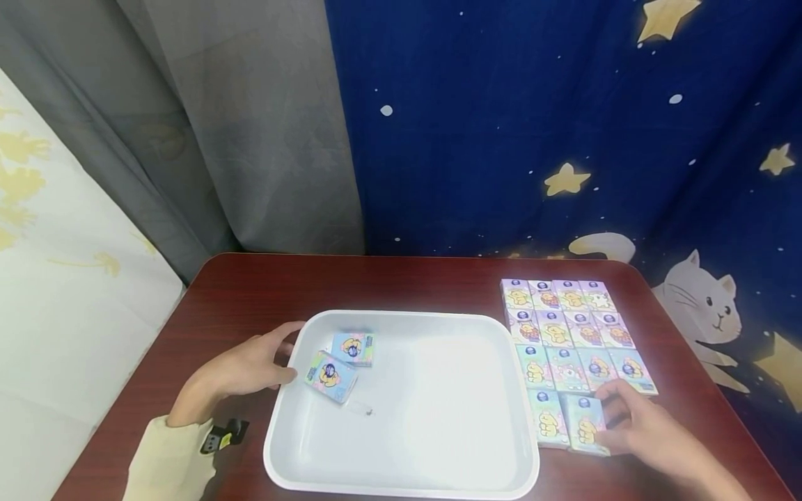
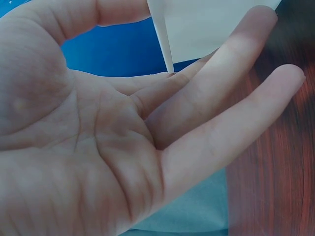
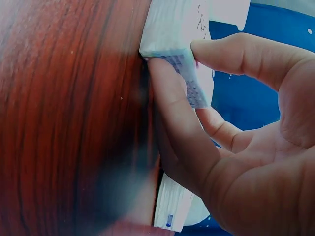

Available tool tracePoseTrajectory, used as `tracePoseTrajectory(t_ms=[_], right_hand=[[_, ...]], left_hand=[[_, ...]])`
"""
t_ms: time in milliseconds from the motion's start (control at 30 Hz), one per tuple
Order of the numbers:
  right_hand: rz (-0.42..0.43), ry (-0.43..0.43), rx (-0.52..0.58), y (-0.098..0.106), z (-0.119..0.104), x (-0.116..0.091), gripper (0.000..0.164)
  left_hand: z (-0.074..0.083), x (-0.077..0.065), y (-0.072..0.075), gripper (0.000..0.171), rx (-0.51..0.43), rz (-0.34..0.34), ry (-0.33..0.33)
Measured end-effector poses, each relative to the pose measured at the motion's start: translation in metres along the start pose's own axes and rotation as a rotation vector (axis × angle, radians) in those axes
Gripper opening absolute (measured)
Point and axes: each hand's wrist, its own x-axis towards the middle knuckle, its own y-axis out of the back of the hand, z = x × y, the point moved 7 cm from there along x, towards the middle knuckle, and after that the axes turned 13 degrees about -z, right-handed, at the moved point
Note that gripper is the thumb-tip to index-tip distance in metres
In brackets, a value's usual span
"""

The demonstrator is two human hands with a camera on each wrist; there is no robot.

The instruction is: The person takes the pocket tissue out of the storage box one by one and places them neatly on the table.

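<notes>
At the front right of the block, my right hand [image 1: 648,431] grips a small blue-green tissue pack [image 1: 587,421] with a yellow cartoon figure. In the right wrist view, the thumb lies on the top edge of this pack [image 3: 170,29] and the fingers on its end and side. My left hand [image 1: 247,367] rests against the left rim of a white tray [image 1: 451,417], thumb and index fingertip at its edge. The ring and little fingers [image 2: 231,128] stretch out straight in the left wrist view. Two blue tissue packs [image 1: 332,376] lie overlapping inside the tray's left part.
Rows of tissue packs [image 1: 554,327], purple at the back and blue-green in front, lie side by side right of the tray. A small clear scrap [image 1: 360,408] lies in the tray. The dark red table [image 1: 432,278] backs onto curtains [image 1: 470,139].
</notes>
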Motion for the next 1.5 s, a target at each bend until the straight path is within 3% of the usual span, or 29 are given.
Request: tracePoseTrajectory(t_ms=[233, 600, 1000, 1200, 1400, 1500], right_hand=[[0.042, -0.038, -0.081, 0.001, 0.0, 0.002, 0.053], [0.021, -0.103, -0.158, 0.004, -0.001, 0.008, 0.05], [0.015, -0.039, -0.248, 0.008, -0.014, 0.011, 0.04], [0.0, -0.006, -0.283, 0.014, -0.032, 0.016, 0.036], [0.025, 0.092, -0.315, 0.017, -0.064, 0.025, 0.031], [0.031, 0.094, -0.326, 0.018, -0.082, 0.032, 0.031]], left_hand=[[0.001, 0.0, -0.001, 0.083, 0.007, 0.002, 0.009], [0.0, 0.0, -0.001, 0.082, 0.004, 0.001, -0.003], [0.001, -0.001, 0.0, 0.082, 0.018, -0.001, 0.0], [0.003, 0.0, 0.001, 0.083, 0.034, 0.007, 0.01], [0.002, 0.0, 0.0, 0.082, 0.029, 0.008, 0.02], [0.001, 0.0, 0.0, 0.082, 0.032, 0.008, 0.017]])
